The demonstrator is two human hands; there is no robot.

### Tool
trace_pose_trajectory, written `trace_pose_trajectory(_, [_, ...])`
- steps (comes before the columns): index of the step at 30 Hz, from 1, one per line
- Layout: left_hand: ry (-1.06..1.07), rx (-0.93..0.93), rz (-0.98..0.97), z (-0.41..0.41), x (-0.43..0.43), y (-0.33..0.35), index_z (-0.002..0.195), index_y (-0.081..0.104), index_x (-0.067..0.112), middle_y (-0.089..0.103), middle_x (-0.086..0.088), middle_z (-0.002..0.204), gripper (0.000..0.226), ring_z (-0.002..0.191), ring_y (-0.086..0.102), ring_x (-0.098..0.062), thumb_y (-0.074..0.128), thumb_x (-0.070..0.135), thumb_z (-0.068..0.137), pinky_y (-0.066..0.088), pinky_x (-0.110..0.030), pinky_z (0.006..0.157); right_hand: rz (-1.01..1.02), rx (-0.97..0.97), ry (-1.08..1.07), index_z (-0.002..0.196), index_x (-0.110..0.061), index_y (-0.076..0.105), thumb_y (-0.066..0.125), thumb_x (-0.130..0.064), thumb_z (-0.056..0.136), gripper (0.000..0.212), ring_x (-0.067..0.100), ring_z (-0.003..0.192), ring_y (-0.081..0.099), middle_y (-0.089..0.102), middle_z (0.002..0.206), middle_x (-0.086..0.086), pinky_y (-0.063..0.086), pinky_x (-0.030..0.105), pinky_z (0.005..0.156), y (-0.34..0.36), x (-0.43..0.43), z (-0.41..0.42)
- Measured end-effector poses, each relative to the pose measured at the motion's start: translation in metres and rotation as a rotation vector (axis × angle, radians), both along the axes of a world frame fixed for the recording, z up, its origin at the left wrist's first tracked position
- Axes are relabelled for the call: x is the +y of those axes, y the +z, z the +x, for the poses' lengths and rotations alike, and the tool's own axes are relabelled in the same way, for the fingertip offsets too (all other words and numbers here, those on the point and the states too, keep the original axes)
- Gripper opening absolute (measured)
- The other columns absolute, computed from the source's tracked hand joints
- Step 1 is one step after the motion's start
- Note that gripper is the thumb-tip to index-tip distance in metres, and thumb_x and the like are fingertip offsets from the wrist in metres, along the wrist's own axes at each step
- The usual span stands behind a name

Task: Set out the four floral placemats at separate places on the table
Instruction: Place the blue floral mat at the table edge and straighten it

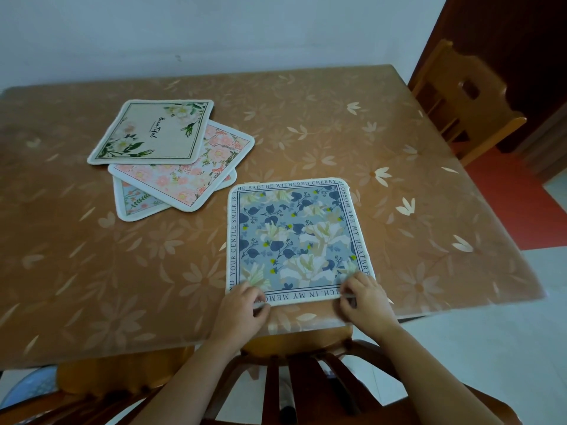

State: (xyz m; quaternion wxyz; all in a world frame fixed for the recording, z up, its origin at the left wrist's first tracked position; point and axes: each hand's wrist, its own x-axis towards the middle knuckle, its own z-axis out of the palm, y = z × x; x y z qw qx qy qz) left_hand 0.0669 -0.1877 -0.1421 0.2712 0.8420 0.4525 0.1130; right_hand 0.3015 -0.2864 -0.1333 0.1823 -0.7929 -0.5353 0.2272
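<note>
Left hand [245,302] and right hand [363,297] pinch near corners of the blue placemat [294,237]; lay it square to the table [399,142] edge, clear of the 10 o'clock pile [153,133].

A pale bluish-white wall [214,32] runs behind the surface [306,118], which wears a glossy orange-brown cover printed with light daisies and leaves. At the far right a wooden chair [466,96] stands in front of a dark brown panel [506,41]. The red floor [503,204] there meets pale tiles [491,332] nearer. A spindle-backed chair [294,372] sits tucked at the near edge. The light is soft and even.
</note>
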Motion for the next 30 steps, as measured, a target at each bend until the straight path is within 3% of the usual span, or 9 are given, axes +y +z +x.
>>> trace_pose_trajectory(5, [-0.042, 0.042, 0.15, 0.001, 0.011, 0.018, 0.105, 0.06, 0.013, 0.055, 0.002, 0.103, 0.028, 0.096, 0.05, -0.014, 0.058, 0.032, 0.084, 0.038, -0.024, 0.081, 0.01, -0.074, 0.059, 0.106, -0.017, 0.054, 0.056, -0.024, 0.083, 0.024, 0.021, 0.105, 0.047, 0.054, 0.108, 0.002, 0.038, 0.036, 0.091, 0.019, 0.008, -0.002])
trace_pose_trajectory(9, [0.112, -0.02, 0.155, 0.005, 0.017, 0.042, 0.109, 0.058, 0.013, 0.055, 0.001, 0.112, 0.03, 0.107, 0.049, -0.017, 0.06, 0.028, 0.083, 0.043, -0.033, 0.089, 0.088, -0.117, 0.03, 0.111, -0.015, 0.054, 0.056, -0.023, 0.084, 0.027, 0.024, 0.107, 0.048, 0.056, 0.109, 0.005, 0.035, 0.037, 0.096, 0.041, 0.014, -0.009])
trace_pose_trajectory(12, [0.217, -0.104, 0.151, 0.009, 0.01, 0.061, 0.115, 0.056, 0.01, 0.054, -0.005, 0.121, 0.033, 0.117, 0.044, -0.021, 0.059, 0.021, 0.084, 0.037, -0.036, 0.098, 0.145, -0.152, 0.055, 0.114, -0.013, 0.053, 0.057, -0.02, 0.083, 0.032, 0.027, 0.107, 0.048, 0.056, 0.112, 0.007, 0.033, 0.037, 0.097, 0.06, 0.021, -0.016])
trace_pose_trajectory(15, [0.302, -0.144, 0.2, 0.008, -0.005, 0.079, 0.115, 0.056, 0.006, 0.055, -0.011, 0.122, 0.035, 0.117, 0.046, -0.026, 0.062, 0.015, 0.082, 0.035, -0.035, 0.095, 0.213, -0.19, 0.099, 0.117, -0.011, 0.053, 0.058, -0.017, 0.082, 0.036, 0.03, 0.107, 0.05, 0.057, 0.115, 0.009, 0.033, 0.04, 0.097, 0.08, 0.024, -0.021])
trace_pose_trajectory(20, [0.409, -0.078, 0.315, -0.005, -0.044, 0.114, 0.109, 0.059, 0.002, 0.061, -0.018, 0.112, 0.035, 0.108, 0.054, -0.036, 0.068, 0.008, 0.075, 0.044, -0.045, 0.088, 0.323, -0.283, 0.152, 0.113, -0.009, 0.056, 0.064, -0.014, 0.078, 0.036, 0.034, 0.104, 0.055, 0.062, 0.111, 0.012, 0.039, 0.051, 0.095, 0.115, 0.009, -0.02])
trace_pose_trajectory(25, [0.507, -0.06, 0.314, -0.018, -0.073, 0.136, 0.118, 0.052, 0.003, 0.059, -0.019, 0.117, 0.045, 0.113, 0.05, -0.036, 0.049, 0.03, 0.082, 0.041, -0.055, 0.095, 0.36, -0.272, 0.173, 0.114, -0.009, 0.056, 0.066, -0.016, 0.078, 0.039, 0.035, 0.108, 0.054, 0.062, 0.114, 0.014, 0.037, 0.055, 0.096, 0.133, -0.004, -0.024])
trace_pose_trajectory(30, [0.456, -0.009, 0.348, -0.029, -0.103, 0.142, 0.12, 0.051, 0.003, 0.057, -0.019, 0.12, 0.044, 0.118, 0.047, -0.036, 0.049, 0.027, 0.083, 0.031, -0.051, 0.104, 0.348, -0.234, 0.248, 0.117, -0.009, 0.055, 0.062, -0.021, 0.081, 0.038, 0.033, 0.113, 0.051, 0.06, 0.118, 0.013, 0.04, 0.053, 0.097, 0.137, -0.023, -0.051])
